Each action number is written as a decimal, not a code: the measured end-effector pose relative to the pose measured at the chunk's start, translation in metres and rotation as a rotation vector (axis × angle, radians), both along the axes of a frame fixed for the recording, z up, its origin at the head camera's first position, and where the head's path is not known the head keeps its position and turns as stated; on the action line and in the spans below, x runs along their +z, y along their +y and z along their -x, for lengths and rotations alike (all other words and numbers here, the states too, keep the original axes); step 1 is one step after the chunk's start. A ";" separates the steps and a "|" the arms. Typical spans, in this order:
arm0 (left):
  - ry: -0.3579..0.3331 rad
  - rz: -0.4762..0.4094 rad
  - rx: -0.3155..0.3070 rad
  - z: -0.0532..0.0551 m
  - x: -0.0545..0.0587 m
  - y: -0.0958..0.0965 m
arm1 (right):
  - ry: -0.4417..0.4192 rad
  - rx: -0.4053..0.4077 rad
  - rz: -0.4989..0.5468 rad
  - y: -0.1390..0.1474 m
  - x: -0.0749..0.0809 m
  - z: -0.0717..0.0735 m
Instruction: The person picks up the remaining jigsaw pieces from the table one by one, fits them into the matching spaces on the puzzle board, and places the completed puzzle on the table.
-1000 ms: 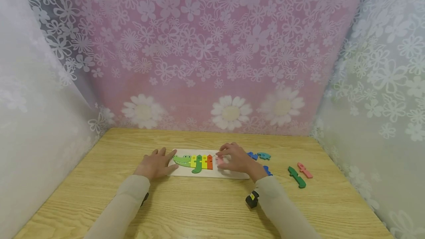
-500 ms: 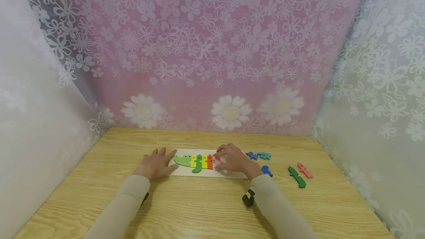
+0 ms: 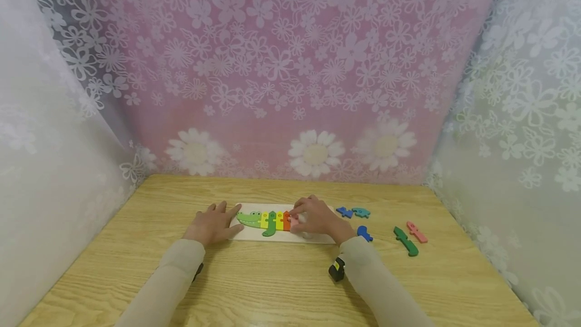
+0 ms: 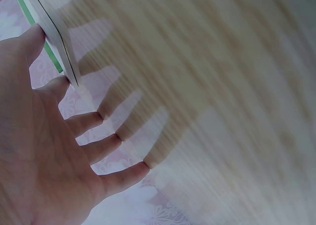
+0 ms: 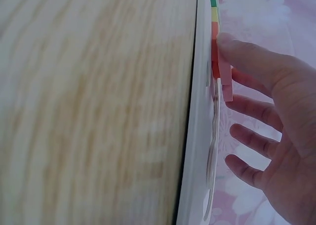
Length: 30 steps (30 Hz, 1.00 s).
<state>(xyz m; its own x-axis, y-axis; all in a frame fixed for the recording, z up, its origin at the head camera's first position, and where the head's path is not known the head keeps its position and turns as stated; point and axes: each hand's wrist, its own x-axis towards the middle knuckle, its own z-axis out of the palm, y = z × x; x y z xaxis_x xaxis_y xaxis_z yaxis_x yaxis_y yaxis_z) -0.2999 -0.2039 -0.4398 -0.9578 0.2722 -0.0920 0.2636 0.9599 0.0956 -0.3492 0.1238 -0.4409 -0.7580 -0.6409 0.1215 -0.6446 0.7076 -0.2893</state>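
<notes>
A pale wooden puzzle board (image 3: 277, 236) lies on the table, with a crocodile's green head (image 3: 248, 219) and yellow, green and orange body pieces set side by side in its left part. My left hand (image 3: 212, 224) rests at the board's left end, fingers spread, thumb and index finger touching its edge. Over the board's right half, my right hand (image 3: 317, 217) pinches a pink puzzle piece (image 5: 225, 77) between thumb and fingers. In the right wrist view that piece stands beside the orange piece (image 5: 215, 50), a little raised above the board. The fingers partly hide it in the head view.
Right of the board lie two blue pieces (image 3: 364, 233) and a teal piece (image 3: 361, 212). Farther right are a dark green leg piece (image 3: 405, 241) and another pink piece (image 3: 416, 232). A flowered curtain (image 3: 254, 155) hangs behind the wooden table (image 3: 272, 286).
My right hand has moved left with the pink piece, bringing it up against the orange piece. The left hand has stayed in place at the board's left end.
</notes>
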 end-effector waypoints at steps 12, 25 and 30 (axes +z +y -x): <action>-0.007 -0.004 0.000 0.000 0.001 0.001 | -0.001 -0.009 -0.034 -0.003 0.002 -0.002; -0.012 -0.009 0.000 0.000 0.001 0.001 | 0.005 -0.003 -0.041 -0.004 0.001 -0.001; -0.006 -0.004 -0.001 0.000 0.002 0.001 | 0.003 -0.012 -0.049 -0.004 0.002 -0.001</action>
<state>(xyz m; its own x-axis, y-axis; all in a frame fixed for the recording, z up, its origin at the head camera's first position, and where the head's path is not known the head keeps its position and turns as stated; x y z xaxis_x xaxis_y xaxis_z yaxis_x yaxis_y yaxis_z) -0.2998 -0.2030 -0.4381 -0.9569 0.2740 -0.0962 0.2645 0.9591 0.1011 -0.3480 0.1199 -0.4392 -0.7651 -0.6372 0.0923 -0.6370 0.7282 -0.2528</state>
